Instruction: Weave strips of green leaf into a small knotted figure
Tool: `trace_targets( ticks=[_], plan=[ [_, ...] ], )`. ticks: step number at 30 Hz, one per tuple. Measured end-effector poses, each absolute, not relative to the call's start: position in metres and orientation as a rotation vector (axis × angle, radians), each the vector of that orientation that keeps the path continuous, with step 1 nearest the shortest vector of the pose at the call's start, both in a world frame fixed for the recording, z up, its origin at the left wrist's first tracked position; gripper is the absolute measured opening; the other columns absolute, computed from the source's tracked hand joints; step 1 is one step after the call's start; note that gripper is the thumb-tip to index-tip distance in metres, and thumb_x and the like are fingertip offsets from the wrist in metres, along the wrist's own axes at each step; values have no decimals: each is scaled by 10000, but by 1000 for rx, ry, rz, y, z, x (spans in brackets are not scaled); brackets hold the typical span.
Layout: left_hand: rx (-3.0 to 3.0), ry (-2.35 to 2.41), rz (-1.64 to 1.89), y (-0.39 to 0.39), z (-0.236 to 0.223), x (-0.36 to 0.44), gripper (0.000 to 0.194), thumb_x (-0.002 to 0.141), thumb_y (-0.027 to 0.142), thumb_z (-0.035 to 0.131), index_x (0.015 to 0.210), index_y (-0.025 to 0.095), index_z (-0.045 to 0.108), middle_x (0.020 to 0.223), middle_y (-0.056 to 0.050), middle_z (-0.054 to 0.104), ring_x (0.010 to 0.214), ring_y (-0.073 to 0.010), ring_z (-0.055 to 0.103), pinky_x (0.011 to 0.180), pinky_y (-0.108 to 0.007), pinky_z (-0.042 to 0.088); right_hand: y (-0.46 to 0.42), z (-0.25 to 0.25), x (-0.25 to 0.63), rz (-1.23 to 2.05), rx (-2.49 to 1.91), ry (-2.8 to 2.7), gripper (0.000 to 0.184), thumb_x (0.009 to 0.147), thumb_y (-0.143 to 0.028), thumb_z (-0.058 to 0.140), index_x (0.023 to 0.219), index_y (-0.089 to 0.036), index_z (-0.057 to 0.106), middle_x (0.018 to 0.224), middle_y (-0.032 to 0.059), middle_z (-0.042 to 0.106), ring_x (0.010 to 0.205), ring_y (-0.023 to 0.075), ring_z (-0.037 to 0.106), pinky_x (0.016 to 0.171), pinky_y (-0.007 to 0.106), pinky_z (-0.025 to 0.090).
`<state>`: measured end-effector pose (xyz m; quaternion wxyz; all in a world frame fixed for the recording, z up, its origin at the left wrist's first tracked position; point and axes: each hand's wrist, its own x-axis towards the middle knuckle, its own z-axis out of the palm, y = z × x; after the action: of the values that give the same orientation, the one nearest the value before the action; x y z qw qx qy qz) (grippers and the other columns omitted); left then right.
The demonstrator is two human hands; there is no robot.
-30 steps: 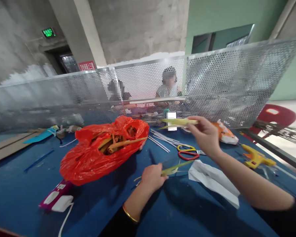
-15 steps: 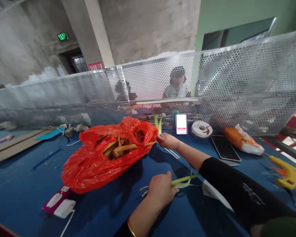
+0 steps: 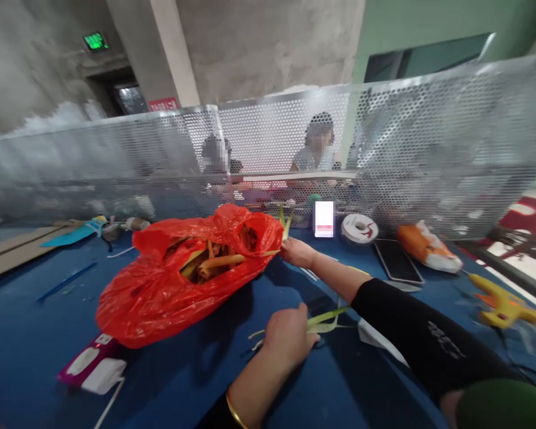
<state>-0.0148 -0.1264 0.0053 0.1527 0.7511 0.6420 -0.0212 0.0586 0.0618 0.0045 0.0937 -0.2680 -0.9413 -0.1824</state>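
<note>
My left hand (image 3: 288, 333) is closed around thin green leaf strips (image 3: 328, 319), whose ends stick out on both sides just above the blue table. Farther forward, my right hand (image 3: 298, 253) is at the right edge of a red plastic bag (image 3: 161, 298), its fingers closed and their tips partly hidden. Pale green pointed leaves (image 3: 286, 225) rise right behind those fingertips; whether they are pinched I cannot make out. Brownish dried leaf strips (image 3: 208, 265) fill the bag's opening, and one long strip (image 3: 232, 260) reaches toward my right hand.
A purple power strip (image 3: 89, 363) with a white plug lies front left. On the right are a tape roll (image 3: 360, 229), a phone (image 3: 398, 261), an orange tissue pack (image 3: 430, 247) and a yellow glue gun (image 3: 504, 304). A perforated metal screen (image 3: 268, 134) borders the back, people behind it.
The view has shifted slightly, so most things sit a little farther left and higher. Both hands keep nearly the same places relative to the bag and the strips.
</note>
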Motion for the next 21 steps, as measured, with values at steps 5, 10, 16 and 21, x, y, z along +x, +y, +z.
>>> trace_targets(
  ticks=[5, 10, 16, 21],
  plan=[
    [2228, 1819, -53, -121, 2, -19, 360, 793, 432, 612, 1072, 205, 601, 969, -113, 738, 968, -307, 688, 751, -353, 510, 8, 37, 104, -642, -966, -2700, 293, 1005, -178, 331, 1110, -110, 596, 1080, 156, 600, 814, 185, 612, 699, 312, 451],
    [2238, 1803, -66, -118, 2, -20, 273, 810, 430, 557, 986, 221, 577, 928, -96, 738, 906, -296, 697, 686, -330, 473, -74, 47, 193, -775, -1183, -2448, 264, 957, -143, 415, 1162, -166, 581, 1105, 111, 610, 776, 174, 600, 660, 284, 435],
    [2252, 1801, -76, -118, 3, -18, 237, 821, 433, 520, 936, 227, 539, 926, -92, 724, 881, -295, 686, 627, -317, 423, -123, 19, 282, -951, -1382, -2308, 325, 877, -3, 386, 1087, -123, 603, 1007, 119, 626, 715, 166, 589, 623, 271, 413],
    [2222, 1799, -77, -117, 3, -18, 229, 820, 431, 523, 932, 231, 519, 914, -82, 718, 861, -282, 680, 607, -304, 400, -101, 14, 304, -896, -1620, -2450, 366, 899, -33, 412, 1227, -121, 549, 1159, 159, 592, 831, 199, 616, 693, 298, 451]
  ],
)
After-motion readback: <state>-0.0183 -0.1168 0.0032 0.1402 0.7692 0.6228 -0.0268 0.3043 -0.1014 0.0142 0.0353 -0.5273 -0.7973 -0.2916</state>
